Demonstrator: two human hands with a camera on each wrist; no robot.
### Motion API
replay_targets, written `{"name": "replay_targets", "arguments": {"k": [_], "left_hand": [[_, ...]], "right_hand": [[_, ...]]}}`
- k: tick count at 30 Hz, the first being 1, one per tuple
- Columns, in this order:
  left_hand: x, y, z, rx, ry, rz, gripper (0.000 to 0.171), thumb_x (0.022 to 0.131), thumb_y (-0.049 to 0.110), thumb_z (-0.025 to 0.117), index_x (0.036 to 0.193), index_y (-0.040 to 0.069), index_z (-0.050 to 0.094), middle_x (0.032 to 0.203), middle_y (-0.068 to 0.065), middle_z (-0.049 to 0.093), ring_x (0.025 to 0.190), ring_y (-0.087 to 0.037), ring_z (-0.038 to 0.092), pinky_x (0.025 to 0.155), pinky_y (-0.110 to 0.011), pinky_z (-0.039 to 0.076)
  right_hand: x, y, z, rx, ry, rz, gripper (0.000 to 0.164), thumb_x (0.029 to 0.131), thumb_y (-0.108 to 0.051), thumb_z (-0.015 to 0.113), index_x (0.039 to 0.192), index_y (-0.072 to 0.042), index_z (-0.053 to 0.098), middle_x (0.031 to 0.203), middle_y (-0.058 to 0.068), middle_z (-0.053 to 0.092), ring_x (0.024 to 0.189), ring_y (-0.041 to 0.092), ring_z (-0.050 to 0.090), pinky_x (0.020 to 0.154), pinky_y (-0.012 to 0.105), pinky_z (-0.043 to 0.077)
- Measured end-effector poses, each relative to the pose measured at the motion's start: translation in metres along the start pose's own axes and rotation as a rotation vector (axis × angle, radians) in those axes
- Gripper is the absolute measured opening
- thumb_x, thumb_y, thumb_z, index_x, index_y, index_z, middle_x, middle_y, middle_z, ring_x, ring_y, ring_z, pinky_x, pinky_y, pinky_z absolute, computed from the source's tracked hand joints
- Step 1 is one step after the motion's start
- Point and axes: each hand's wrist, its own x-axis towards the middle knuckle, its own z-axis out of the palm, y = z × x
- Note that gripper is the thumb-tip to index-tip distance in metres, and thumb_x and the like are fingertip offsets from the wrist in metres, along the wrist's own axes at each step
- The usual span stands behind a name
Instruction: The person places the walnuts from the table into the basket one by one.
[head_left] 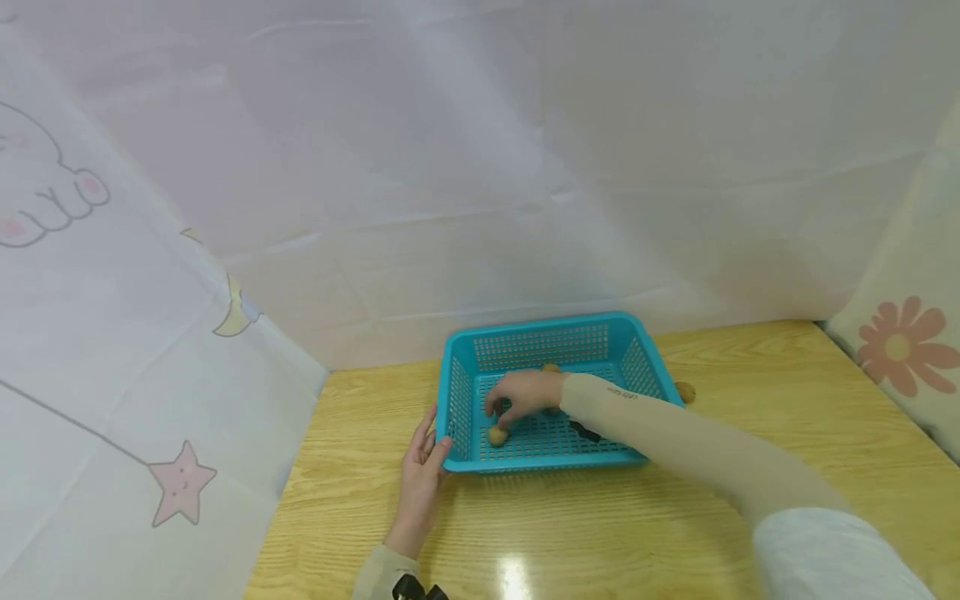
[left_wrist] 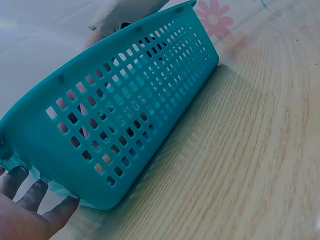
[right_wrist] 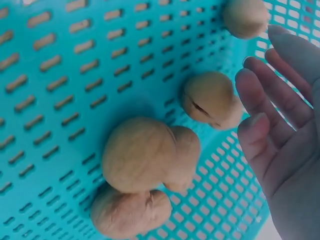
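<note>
A blue plastic basket (head_left: 540, 460) with slotted walls stands on the table, several brown mushrooms (right_wrist: 137, 155) lying in it. At its near left corner my left hand (head_left: 422, 475) grips it, thumb at the rim and fingers along the outer left side. In the left wrist view those fingers (left_wrist: 34, 195) lie against the end wall. My right hand (head_left: 525, 393) reaches inside, bent fingers just above a single mushroom (head_left: 498, 435). The right wrist view shows the fingers (right_wrist: 280, 95) apart with nothing between them, the thumb tip close to one mushroom (right_wrist: 245, 19).
Another brown mushroom (head_left: 686, 392) lies on the wooden table (head_left: 570, 533), outside the basket's right side. A pale cloth backdrop (head_left: 480, 167) rises right behind the basket, with printed cloth walls at left and right.
</note>
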Motion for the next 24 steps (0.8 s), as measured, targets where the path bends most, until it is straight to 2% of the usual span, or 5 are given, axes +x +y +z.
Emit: {"name": "replay_targets", "arguments": {"k": [5,9,14,18,24], "left_hand": [[0.0,0.0,-0.002,-0.008,0.003,-0.007,0.066,0.108,0.02,0.059,0.166,0.018,0.028,0.163,-0.02,0.04,0.143,-0.04,0.047,0.105,-0.045,0.053],[0.0,0.0,-0.003,-0.009,0.004,-0.007,0.066,0.108,0.019,0.059,0.166,0.018,0.028,0.163,-0.02,0.04,0.143,-0.04,0.047,0.106,-0.046,0.053],[0.0,0.0,-0.002,-0.008,0.013,-0.006,0.066,0.108,0.018,0.059,0.166,0.018,0.028,0.162,-0.021,0.04,0.142,-0.04,0.048,0.105,-0.046,0.053],[0.001,0.002,-0.002,-0.004,0.018,-0.002,0.066,0.108,0.017,0.058,0.166,0.015,0.027,0.162,-0.021,0.041,0.142,-0.041,0.049,0.105,-0.049,0.052],[0.003,0.003,-0.002,0.018,0.015,0.008,0.066,0.108,0.019,0.059,0.166,0.017,0.028,0.162,-0.021,0.041,0.142,-0.041,0.049,0.105,-0.047,0.053]], "right_hand": [[-0.012,0.0,-0.012,0.106,0.055,-0.013,0.027,0.098,-0.018,0.075,0.123,-0.007,0.074,0.122,0.007,0.073,0.11,0.02,0.068,0.094,0.036,0.058],[-0.027,-0.001,-0.024,0.144,0.074,-0.026,0.03,0.099,-0.021,0.075,0.126,-0.007,0.073,0.12,0.008,0.073,0.101,0.021,0.068,0.087,0.034,0.057],[-0.047,0.002,-0.039,0.14,0.102,-0.005,0.03,0.1,-0.024,0.073,0.127,-0.011,0.072,0.121,0.009,0.072,0.095,0.019,0.066,0.082,0.033,0.056],[-0.064,0.005,-0.051,0.14,0.123,0.031,0.025,0.102,-0.025,0.07,0.126,-0.018,0.072,0.122,0.001,0.071,0.097,0.015,0.065,0.082,0.033,0.056],[-0.095,0.005,-0.069,0.104,0.185,0.064,0.026,0.102,-0.026,0.07,0.127,-0.018,0.072,0.126,-0.003,0.07,0.1,0.014,0.065,0.085,0.033,0.057]]}}
